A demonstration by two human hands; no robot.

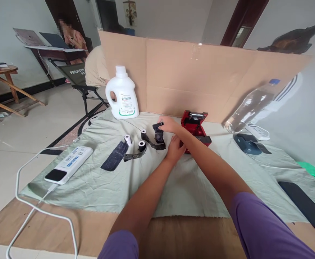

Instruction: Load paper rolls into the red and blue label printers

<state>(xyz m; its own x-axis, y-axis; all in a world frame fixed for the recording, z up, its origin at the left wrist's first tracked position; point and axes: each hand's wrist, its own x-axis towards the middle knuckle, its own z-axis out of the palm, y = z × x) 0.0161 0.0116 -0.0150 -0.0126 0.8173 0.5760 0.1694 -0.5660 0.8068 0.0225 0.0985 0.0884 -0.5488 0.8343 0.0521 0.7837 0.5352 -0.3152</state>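
Note:
My right hand (170, 125) reaches across to the left and pinches the top of a small paper roll (159, 136) whose dark printed strip hangs down onto the cloth. Lower down, my left hand (175, 150) grips the left side of a small red and black printer (193, 131), its lid tilted up and open. Part of the printer is hidden behind my right forearm. Left of my hands lie a white-cored roll with a wide dark strip (114, 156), a roll with a curling dark strip (141, 144), and another small roll (144, 133) behind them.
A white detergent bottle (123, 95) stands before a cardboard screen (173, 72). A white power bank (69, 163) with a cable lies left. To the right are a clear plastic bottle (250, 106), a dark blue device (247, 144) and a black phone (305, 207). A person (75, 37) sits far left.

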